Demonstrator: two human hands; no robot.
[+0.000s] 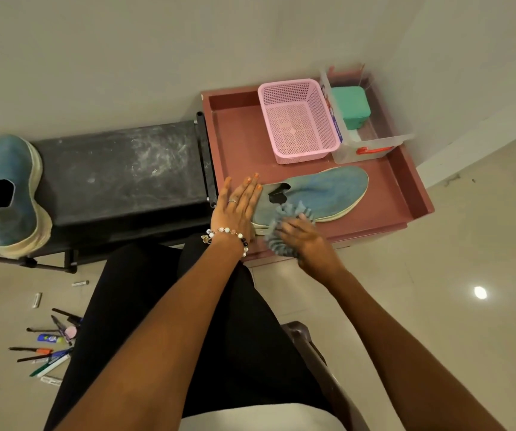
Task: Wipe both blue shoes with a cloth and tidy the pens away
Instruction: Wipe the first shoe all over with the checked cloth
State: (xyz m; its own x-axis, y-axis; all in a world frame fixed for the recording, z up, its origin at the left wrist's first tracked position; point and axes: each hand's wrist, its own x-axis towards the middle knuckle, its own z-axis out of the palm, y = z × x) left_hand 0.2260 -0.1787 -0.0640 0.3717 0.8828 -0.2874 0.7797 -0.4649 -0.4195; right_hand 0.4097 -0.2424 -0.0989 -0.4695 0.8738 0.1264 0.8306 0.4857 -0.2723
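- Blue shoe: lies on its side in the red tray; wipe heel-to-toe in firm strokes, I'd judge.
- Left hand: fingers straight and together, pressing the heel end steady.
- Right hand: fingers curled, clamped on the cloth against the shoe's side.
- Second shoe: on the black table.
- Pens: scattered on the floor.

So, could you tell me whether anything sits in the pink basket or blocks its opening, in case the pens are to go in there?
Nothing visible does. The pink basket shows only bare mesh inside and its top is open. The pens lie scattered on the floor; both hands are busy at the blue shoe.
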